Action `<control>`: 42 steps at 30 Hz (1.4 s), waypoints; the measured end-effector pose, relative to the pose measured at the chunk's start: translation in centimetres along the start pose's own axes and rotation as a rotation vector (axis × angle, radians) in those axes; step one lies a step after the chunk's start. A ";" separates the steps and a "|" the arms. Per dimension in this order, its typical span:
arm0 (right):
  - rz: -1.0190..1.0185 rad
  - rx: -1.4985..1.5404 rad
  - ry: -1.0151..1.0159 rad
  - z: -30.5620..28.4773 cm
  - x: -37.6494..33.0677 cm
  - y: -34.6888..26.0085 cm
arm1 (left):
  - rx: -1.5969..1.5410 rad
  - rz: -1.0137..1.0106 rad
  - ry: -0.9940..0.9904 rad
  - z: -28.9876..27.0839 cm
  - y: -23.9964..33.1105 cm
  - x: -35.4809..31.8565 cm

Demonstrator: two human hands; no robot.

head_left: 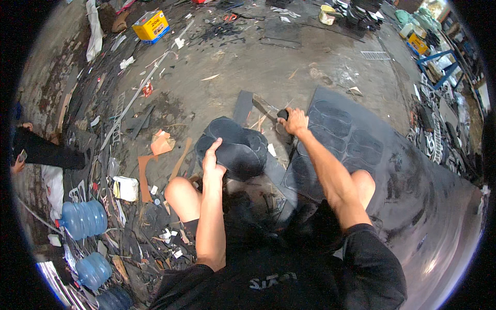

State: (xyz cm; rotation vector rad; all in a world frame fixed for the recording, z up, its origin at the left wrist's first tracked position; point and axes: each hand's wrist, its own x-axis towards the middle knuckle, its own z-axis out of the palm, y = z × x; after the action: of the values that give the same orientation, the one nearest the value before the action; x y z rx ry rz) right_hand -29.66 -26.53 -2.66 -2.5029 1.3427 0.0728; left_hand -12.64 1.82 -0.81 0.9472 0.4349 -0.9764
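While a black short-sleeved T-shirt (pixel 289 279) fills the bottom of the view, two bare knees (pixel 182 199) poke out just ahead of it. Between and slightly beyond them sits a dark grey, rubbery-looking piece with rounded outlines (pixel 243 155). The bare left hand (pixel 211 157) has hold of its left part, one of the fingers stretched over the top; can't tell how the hidden ones curl. Over on the other side, the bare right hand (pixel 295 123) has its fingers wrapped round the black handle of a metal-bladed knife (pixel 266 108), blade pointing away and left. Under that forearm lies a big flat dark grey sheet (pixel 356 137) with rounded outlines on it. Off left there's a crumpled orange-tan scrap (pixel 163 142). Way further out, a yellow and blue box (pixel 151 27) sits on the grimy grey floor (pixel 248 72).
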 end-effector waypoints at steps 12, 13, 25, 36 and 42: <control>-0.028 0.222 0.263 12.3 1.3 2.3 | 0.077 0.324 0.362 -3.6 -1.0 4.6; -0.016 0.342 0.193 12.0 1.5 2.7 | 0.024 0.342 0.365 -3.0 -0.9 3.5; 0.089 1.943 -0.612 -6.0 -12.0 -3.4 | -0.088 0.219 -0.161 8.5 -0.6 -2.7; 0.382 1.420 0.226 -9.7 -15.8 18.0 | 0.653 0.095 -0.307 18.8 -14.2 -1.3; 0.562 1.431 0.398 -5.4 -9.9 25.4 | 0.785 0.005 -0.235 23.6 -19.9 8.2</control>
State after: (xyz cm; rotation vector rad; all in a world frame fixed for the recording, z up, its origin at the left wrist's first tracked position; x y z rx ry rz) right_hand -56.63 -33.29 -1.70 -0.9397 1.3834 -0.9385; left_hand -27.34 -26.44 -3.13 1.5054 -0.1781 -1.2649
